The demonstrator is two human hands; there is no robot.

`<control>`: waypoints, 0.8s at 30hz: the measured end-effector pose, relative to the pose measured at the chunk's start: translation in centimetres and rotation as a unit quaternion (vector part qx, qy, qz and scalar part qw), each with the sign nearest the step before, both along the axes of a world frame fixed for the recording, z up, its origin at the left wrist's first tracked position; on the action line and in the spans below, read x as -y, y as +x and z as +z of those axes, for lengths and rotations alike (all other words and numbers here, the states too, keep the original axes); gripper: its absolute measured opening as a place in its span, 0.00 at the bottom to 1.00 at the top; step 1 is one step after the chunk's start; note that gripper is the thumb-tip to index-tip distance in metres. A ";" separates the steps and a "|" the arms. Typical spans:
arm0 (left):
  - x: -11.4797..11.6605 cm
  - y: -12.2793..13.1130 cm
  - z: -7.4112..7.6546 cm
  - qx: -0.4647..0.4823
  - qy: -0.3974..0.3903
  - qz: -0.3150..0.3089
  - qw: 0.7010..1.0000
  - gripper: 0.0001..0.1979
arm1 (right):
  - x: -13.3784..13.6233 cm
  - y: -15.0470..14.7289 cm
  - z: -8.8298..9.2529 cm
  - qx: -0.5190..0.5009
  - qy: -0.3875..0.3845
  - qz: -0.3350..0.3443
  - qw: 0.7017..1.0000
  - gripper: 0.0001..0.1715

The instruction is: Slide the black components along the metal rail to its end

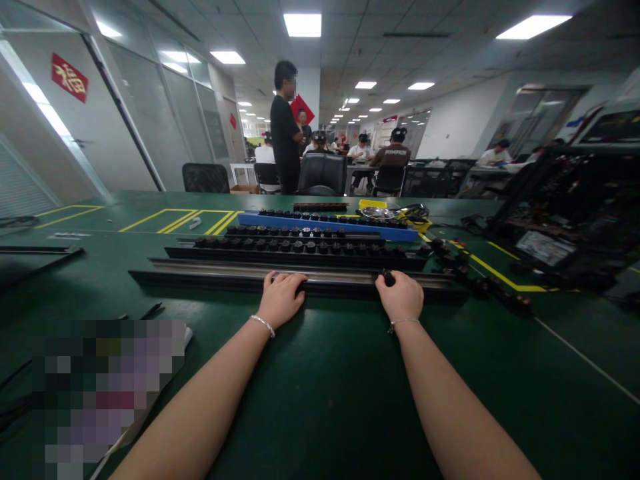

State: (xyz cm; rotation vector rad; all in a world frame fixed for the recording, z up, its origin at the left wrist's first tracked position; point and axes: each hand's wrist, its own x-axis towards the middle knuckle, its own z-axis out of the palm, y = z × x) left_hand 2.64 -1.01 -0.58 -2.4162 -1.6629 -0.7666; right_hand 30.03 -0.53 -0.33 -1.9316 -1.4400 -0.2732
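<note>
A long black rail with a pale inner channel lies across the green table in front of me. My left hand grips its near edge, fingers curled over the top. Farther right, my right hand pinches a small black part just at the rail's channel. The part's exact kind is too small to make out. Just behind lies another black rail bearing a row of small black round pieces. Beyond it sits a blue strip with more such pieces on it.
Loose black parts trail along the right. A yellow tray and a shiny dish stand at the back, a black rack far right. A blurred-out flat item lies front left. People are beyond the table.
</note>
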 end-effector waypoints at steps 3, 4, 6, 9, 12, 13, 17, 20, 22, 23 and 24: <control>0.0 0.0 0.0 0.002 -0.004 0.000 1.000 0.16 | 0.0 0.6 0.2 0.015 -0.016 0.019 1.000 0.19; 0.0 0.0 0.0 0.003 -0.005 0.000 1.000 0.16 | 0.0 0.9 0.2 0.022 -0.020 0.025 0.999 0.19; 0.0 0.0 0.0 0.004 -0.005 -0.001 1.000 0.15 | 0.1 1.5 0.4 0.035 -0.028 0.031 0.999 0.19; 0.0 0.0 0.0 0.005 -0.003 -0.002 1.000 0.15 | 0.3 2.2 0.4 0.040 -0.039 0.019 0.998 0.20; 0.0 0.1 0.1 0.006 -0.002 -0.002 1.000 0.15 | 0.4 2.6 0.3 0.034 -0.030 -0.001 0.999 0.21; 0.0 0.1 0.0 0.006 -0.001 -0.002 1.000 0.15 | 0.5 2.6 0.3 0.032 -0.026 -0.004 0.999 0.21; 0.1 0.0 0.0 0.007 0.000 -0.001 1.000 0.15 | 0.4 2.5 0.1 0.027 -0.019 0.000 0.999 0.21; 0.1 0.0 0.0 0.007 0.000 0.001 1.000 0.15 | 0.4 2.5 0.2 0.029 -0.021 0.001 0.999 0.20; 0.1 0.0 0.0 0.006 -0.001 0.001 1.000 0.15 | 0.4 2.5 0.2 0.031 -0.024 0.000 0.999 0.20; 0.1 0.0 0.1 0.005 -0.001 0.000 1.000 0.15 | 0.4 2.5 0.2 0.032 -0.025 0.001 0.999 0.20; 0.1 0.0 0.1 0.004 -0.002 0.000 1.000 0.15 | 0.4 2.5 0.2 0.033 -0.026 0.001 0.999 0.20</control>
